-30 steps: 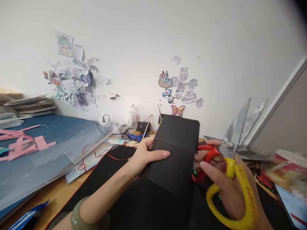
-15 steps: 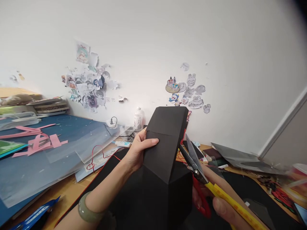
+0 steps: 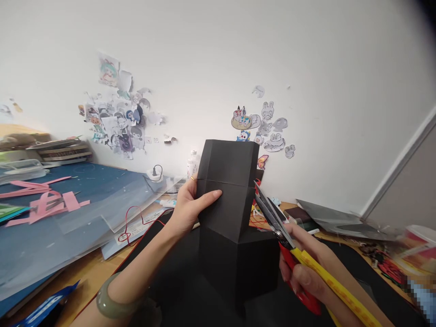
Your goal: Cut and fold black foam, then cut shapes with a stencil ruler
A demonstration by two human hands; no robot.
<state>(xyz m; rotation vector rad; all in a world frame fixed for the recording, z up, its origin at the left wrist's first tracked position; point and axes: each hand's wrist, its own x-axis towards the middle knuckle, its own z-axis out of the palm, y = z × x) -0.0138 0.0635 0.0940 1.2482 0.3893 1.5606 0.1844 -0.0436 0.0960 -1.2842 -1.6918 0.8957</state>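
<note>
Black card [image 3: 231, 165], at the centre of the frame, is clamped between the thumb and fingers of the left hand [image 3: 190, 206]. To its right, the right hand [image 3: 311, 281] is wrapped around scissors [image 3: 279, 236], blades parted beside the card's right edge, contact unclear. Trimming seems the step in hand; a cut would call for steady card and well-aligned blades.

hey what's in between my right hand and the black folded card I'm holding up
The scissors, in the head view: your right hand holds their handles, and the blades point toward the black folded card.
</note>
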